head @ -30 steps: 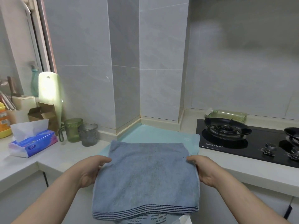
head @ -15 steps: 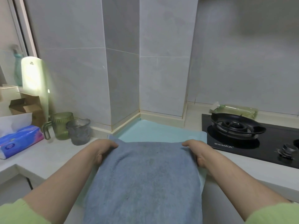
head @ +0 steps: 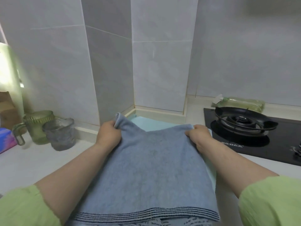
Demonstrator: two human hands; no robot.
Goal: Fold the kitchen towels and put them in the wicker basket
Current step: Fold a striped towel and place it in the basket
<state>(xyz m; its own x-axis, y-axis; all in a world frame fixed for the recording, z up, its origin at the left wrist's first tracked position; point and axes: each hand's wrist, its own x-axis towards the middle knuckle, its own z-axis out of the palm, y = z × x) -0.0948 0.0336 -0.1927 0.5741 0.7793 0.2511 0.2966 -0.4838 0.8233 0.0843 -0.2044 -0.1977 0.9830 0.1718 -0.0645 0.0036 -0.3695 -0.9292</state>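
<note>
Pale grey tiles wrap the corner of this kitchen, and below them runs a white worktop (head: 48, 160) on which we are working. Our left hand (head: 108, 134) and right hand (head: 199, 134) each grip a far corner of the blue-grey towel (head: 151, 168). The left fingers (head: 110, 123) are curled tight round a bunched corner that pokes up above them. The right fingers (head: 189, 132) pinch the opposite corner lower and flatter. The towel stretches from our hands back towards us, with its dark striped hem at the near edge. It lies on top of an aqua towel (head: 151, 123) that is spread flat on the worktop and shows beyond it and along its right side.

We judge the task to be at an early stage. The blue-grey towel is only being folded now, and we cannot tell how many layers it already has. The aqua towel looks untouched. No wicker basket is in view, so as far as we can see nothing has been put away.

As for writing, a short line of white characters (head: 232, 144) is printed on the black glass of the hob (head: 244, 154), just in front of the burner (head: 241, 121). It is too blurred for us to read. The tissue pack (head: 6, 139) at the left edge shows only blue and pink. We can make out no label on the green mug (head: 38, 126), the grey glass mug (head: 59, 133) or the bottle (head: 241, 103) lying behind the hob.
</note>
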